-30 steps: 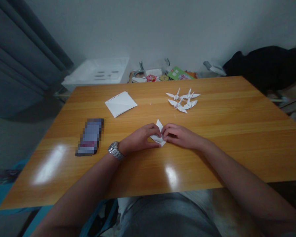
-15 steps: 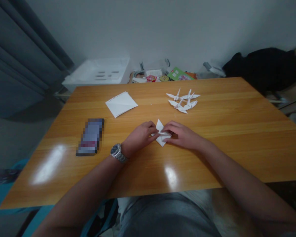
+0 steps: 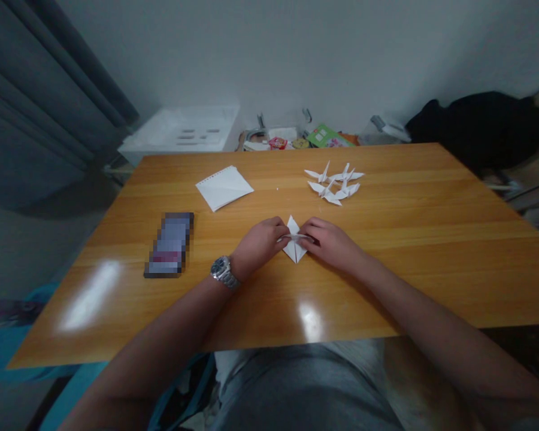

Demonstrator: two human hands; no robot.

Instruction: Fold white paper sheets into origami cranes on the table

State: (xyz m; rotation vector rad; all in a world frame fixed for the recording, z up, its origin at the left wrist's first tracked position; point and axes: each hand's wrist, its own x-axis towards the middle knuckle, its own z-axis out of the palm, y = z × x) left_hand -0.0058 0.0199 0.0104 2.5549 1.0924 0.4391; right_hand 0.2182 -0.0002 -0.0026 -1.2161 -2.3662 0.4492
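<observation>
A small piece of white folded paper (image 3: 295, 251), diamond-shaped, lies on the wooden table between my hands. Its top point shows above my fingers and a slit runs down its lower half. My left hand (image 3: 266, 238), with a metal watch (image 3: 224, 272) on the wrist, pinches the paper's left corner. On the other side, my right hand (image 3: 327, 239) has its fingers closed on the right corner. A raised fold spans the middle from one hand to the other. Just beyond my hands stand several folded paper cranes (image 3: 327, 190).
A stack of white paper sheets (image 3: 224, 188) lies at the back left of the table (image 3: 413, 239). A phone (image 3: 170, 244) rests left of my arm. Behind the table's far edge are a white tray (image 3: 161, 131) and assorted packets, including a green one (image 3: 327, 136).
The fingers of my right hand have drawn together on the paper's right corner. A fold across the middle now stands up, and more of the lower half shows. The view has shifted slightly.
</observation>
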